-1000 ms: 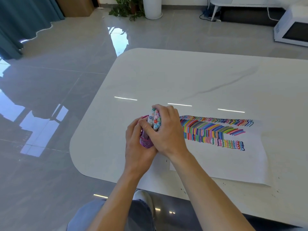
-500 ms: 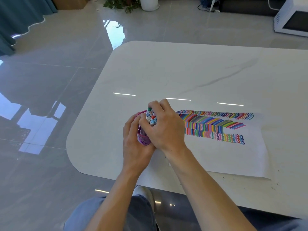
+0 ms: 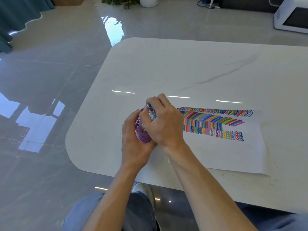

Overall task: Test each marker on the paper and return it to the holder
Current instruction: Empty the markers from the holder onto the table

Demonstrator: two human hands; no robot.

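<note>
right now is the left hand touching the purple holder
Touching. The head view shows the left hand wrapped round the purple holder, pressed against its mesh wall, while the right hand grips the markers.

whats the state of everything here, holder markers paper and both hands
holder: purple mesh, on the table, full of markers
markers: capped, bunched together, cap ends up
paper: flat on the table, far part covered in rows of coloured strokes
left hand: grips the holder's side
right hand: fingers curled round the markers' tops
</note>
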